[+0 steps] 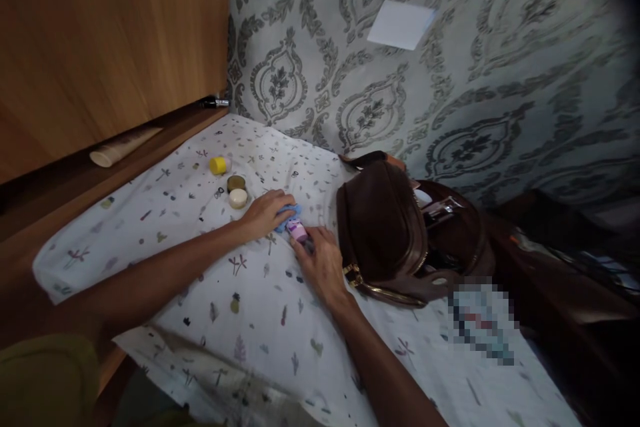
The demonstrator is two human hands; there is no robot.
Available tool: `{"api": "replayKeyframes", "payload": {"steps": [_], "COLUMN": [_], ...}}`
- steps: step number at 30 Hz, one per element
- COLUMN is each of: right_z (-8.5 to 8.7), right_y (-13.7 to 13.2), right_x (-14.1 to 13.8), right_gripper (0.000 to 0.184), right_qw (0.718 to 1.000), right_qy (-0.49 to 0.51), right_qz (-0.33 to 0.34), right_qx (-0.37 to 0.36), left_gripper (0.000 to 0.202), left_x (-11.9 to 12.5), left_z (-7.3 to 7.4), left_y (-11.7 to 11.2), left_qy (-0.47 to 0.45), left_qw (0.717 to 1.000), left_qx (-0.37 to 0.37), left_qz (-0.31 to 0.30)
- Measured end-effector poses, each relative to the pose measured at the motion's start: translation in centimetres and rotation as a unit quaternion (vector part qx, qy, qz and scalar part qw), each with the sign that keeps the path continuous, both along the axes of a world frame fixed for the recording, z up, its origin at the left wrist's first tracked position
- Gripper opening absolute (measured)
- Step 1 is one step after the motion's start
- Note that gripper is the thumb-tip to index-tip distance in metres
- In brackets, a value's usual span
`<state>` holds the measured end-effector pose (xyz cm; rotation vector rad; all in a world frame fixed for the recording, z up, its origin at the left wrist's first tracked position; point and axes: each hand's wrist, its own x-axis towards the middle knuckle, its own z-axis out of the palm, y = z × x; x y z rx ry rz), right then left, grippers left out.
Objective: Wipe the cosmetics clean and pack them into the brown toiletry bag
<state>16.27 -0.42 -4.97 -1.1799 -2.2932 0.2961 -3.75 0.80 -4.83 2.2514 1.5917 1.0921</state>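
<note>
My left hand (pixel 270 213) is closed over a blue cloth (pixel 290 211), pressing it beside a small pink and purple bottle (pixel 297 230). My right hand (pixel 321 259) grips the lower end of that bottle, which lies tilted between both hands just above the patterned white sheet (pixel 210 280). Its label is too small to read. Left of my left hand, a small cream-coloured round piece (pixel 239 198) sits against a dark olive round container (pixel 237 183). A little farther back lies a small container with a yellow cap (pixel 218 165).
An unzipped brown leather bag (pixel 383 227) stands close to my right hand. Beside it lies a blurred-out flat item (pixel 483 320). A wooden cabinet (pixel 115 47) rises on the left, with a beige tube (pixel 123 148) on its ledge. White paper (pixel 401 25) hangs on the patterned wall.
</note>
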Motion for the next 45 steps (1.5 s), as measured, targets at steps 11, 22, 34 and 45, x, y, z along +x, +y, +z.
{"api": "replayKeyframes", "payload": {"steps": [11, 22, 34, 45], "right_z": [0.5, -0.1, -0.3, -0.3], "right_y": [-0.1, 0.1, 0.4, 0.9], "right_x": [0.5, -0.2, -0.2, 0.4], "right_gripper": [0.042, 0.047, 0.047, 0.045], "right_qw": [0.956, 0.872, 0.873, 0.900], "right_qy": [0.231, 0.402, 0.416, 0.398], "right_qz": [-0.004, 0.020, 0.011, 0.002], "right_qx": [-0.179, -0.278, -0.256, -0.177], "left_gripper": [0.014, 0.029, 0.021, 0.025], "left_x": [-0.2, 2.3, 0.2, 2.3], "left_z": [0.7, 1.3, 1.1, 2.5], "left_y": [-0.3, -2.0, -0.5, -2.5], "left_qy": [-0.009, 0.057, 0.033, 0.119], "left_qw": [0.998, 0.988, 0.990, 0.973], "left_qx": [0.001, 0.139, 0.093, 0.194], "left_qz": [0.069, -0.034, 0.097, -0.029]}}
